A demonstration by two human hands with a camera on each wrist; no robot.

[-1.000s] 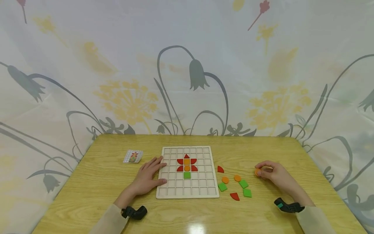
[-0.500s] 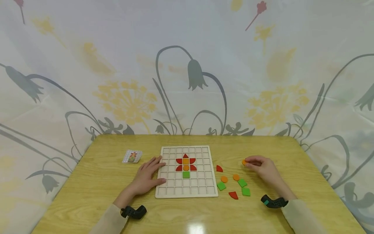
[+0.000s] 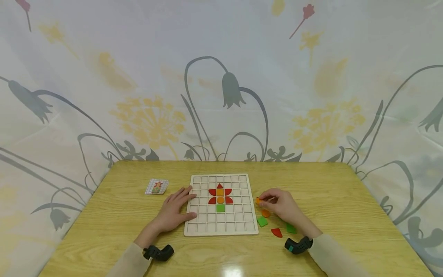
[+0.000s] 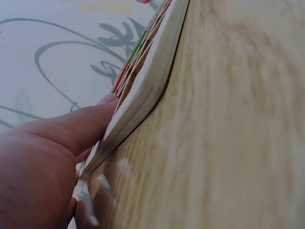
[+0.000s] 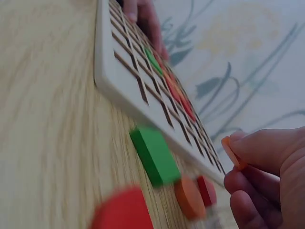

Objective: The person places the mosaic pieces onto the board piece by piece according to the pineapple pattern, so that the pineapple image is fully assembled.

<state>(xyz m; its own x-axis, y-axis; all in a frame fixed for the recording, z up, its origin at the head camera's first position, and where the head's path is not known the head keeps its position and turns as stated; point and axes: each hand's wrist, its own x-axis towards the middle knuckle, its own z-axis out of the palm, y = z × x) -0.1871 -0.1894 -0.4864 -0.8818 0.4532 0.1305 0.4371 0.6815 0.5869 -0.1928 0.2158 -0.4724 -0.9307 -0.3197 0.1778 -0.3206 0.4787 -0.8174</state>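
Observation:
Between thumb and fingers my right hand (image 3: pixel 284 207) pinches an orange disc (image 5: pixel 230 151), held just off the right edge of the white gridded board (image 3: pixel 238 227). My left hand (image 3: pixel 173 211) rests at the board's left edge, fingers spread and thumb over the rim. On the grid lie a red triangle (image 3: pixel 219 186), red quarter-round pieces (image 3: pixel 227 191), an orange square (image 3: pixel 220 192), an orange disc (image 3: pixel 220 200) and a green square (image 3: pixel 220 208). Beside the board are a loose orange disc (image 3: pixel 265 213) and a green square (image 3: pixel 262 221). My right hand covers other loose pieces.
A small card (image 3: pixel 157 186) printed with a coloured pattern lies left of the board. A loose red quarter-round (image 3: pixel 276 232) and another green square (image 3: pixel 291 229) lie near my right wrist. The wooden table (image 3: pixel 104 219) ends at a flower-printed backdrop (image 3: pixel 155 77).
My right hand has moved left with the orange disc, from the table's right side to the board's right edge, passing over the loose pieces. My left hand stays at the board.

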